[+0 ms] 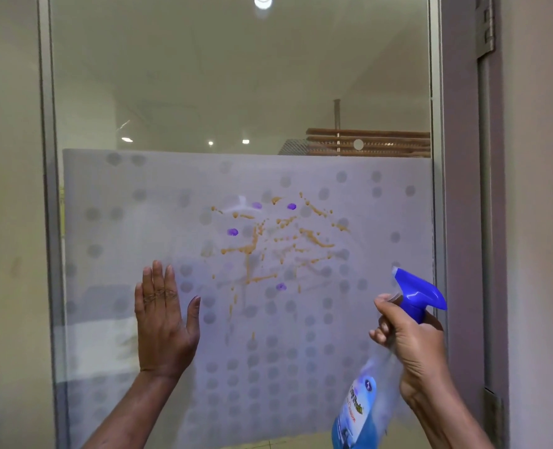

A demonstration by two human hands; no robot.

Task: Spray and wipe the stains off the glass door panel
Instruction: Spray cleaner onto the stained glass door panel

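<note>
Frosted glass door panel (113, 222) carries orange and purple stains (268, 241); left hand (165, 328) lies spread flat below-left, right hand (411, 345) pinching spray bottle (366, 396) below-right.

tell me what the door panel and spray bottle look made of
Door panel: glass, clear on top since the room shows through, with a frosted dotted film lower down. Spray bottle: likely see-through plastic, blue liquid visible inside, with a glossy opaque blue plastic trigger head.
</note>
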